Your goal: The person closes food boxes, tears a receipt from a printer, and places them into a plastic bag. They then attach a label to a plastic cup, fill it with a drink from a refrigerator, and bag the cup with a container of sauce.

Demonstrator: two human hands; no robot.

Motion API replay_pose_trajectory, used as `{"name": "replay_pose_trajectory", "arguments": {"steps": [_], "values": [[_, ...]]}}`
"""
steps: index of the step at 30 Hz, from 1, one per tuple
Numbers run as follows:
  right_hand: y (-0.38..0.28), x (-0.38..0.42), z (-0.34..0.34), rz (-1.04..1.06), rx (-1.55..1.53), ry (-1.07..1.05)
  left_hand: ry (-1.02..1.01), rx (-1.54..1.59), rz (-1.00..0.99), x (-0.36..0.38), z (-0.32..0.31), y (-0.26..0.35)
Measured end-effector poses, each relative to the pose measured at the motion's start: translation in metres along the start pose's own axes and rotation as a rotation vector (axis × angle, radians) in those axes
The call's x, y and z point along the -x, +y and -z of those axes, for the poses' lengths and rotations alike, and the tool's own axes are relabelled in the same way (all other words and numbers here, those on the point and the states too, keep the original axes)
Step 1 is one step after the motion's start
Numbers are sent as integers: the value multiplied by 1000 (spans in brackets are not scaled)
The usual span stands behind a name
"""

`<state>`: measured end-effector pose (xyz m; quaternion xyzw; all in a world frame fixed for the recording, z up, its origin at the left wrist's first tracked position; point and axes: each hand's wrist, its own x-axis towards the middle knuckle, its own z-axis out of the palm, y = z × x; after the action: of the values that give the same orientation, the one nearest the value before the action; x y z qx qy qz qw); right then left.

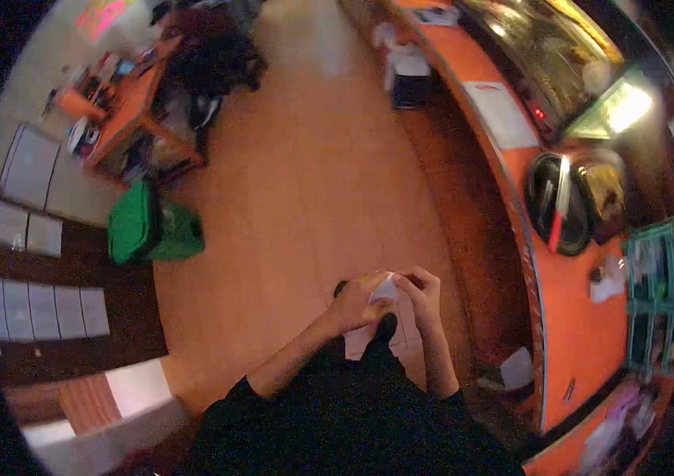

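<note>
Both hands meet in front of my body, above the tiled floor. A small white piece, perhaps paper or tissue (385,290), is between them; blur hides its exact kind. My left hand (359,303) is closed around its left side. The fingertips of my right hand (422,295) pinch its upper right edge. Below the hands my dark shoe (386,325) shows on the floor.
To the right runs a long orange counter (575,333) with a black tray (560,202), a red-handled knife (559,208) and a teal rack (656,297). A green bin (142,226) stands left, near an orange desk (126,107). Tiled floor (297,174) stretches ahead.
</note>
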<state>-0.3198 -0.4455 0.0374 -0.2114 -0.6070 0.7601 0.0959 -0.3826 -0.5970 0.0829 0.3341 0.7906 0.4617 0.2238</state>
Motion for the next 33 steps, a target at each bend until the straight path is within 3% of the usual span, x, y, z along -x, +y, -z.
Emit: {"name": "replay_pose_trajectory", "arguments": {"steps": [1, 3, 4, 6, 7, 9, 10, 11, 12, 13, 15, 17, 19, 22, 24, 25, 27, 28, 30, 31, 32, 33], "values": [[8, -10, -25, -5, 15, -83, 78, -2, 33, 16, 19, -15], [34, -40, -69, -374, -146, -399, 70, 24, 149, 46, 53, -51], [48, -57, -95, -380, -120, -489, 158, 17, 178, 62, 71, -74], [82, -91, -143, -880, -386, -732, 84, -165, 222, 94, 101, -125], [108, -106, -173, -896, -340, -804, 162, -169, 251, 114, 115, -154], [169, -127, -234, -1253, -563, -965, 313, -379, 271, 163, 139, -201], [204, -149, -276, -1287, -519, -1003, 363, -372, 306, 176, 166, -219], [234, -159, -307, -1181, -427, -692, 542, -249, 340, 192, 184, -218], [253, -165, -350, -1122, -376, -555, 717, -124, 363, 214, 206, -227], [268, -170, -394, -1058, -316, -424, 750, -132, 380, 232, 227, -240], [292, -188, -481, -626, -157, -467, 993, -13, 569, 269, 260, -265], [310, -192, -595, -494, -3, -576, 1253, 103, 661, 303, 291, -305], [356, -218, -708, -676, -131, -686, 1442, 176, 714, 329, 313, -370], [385, -220, -856, -643, -220, -736, 1359, 155, 779, 339, 335, -448], [455, -248, -928, -623, -155, -766, 1547, 494, 673, 323, 355, -480], [483, -254, -960, -570, -81, -765, 1566, 500, 690, 324, 376, -495], [501, -264, -1000, -685, -3, -792, 1674, 892, 716, 317, 418, -526], [492, -271, -1018, -770, 57, -806, 1690, 907, 715, 317, 433, -550], [451, -262, -1022, -728, 131, -847, 1667, 938, 642, 314, 454, -587], [421, -254, -1030, -689, 178, -875, 1662, 916, 750, 309, 483, -605], [387, -250, -1040, -689, 87, -957, 1645, 892, 854, 305, 522, -625], [358, -242, -1044, -680, -9, -1030, 1678, 894, 792, 303, 553, -639]]}}
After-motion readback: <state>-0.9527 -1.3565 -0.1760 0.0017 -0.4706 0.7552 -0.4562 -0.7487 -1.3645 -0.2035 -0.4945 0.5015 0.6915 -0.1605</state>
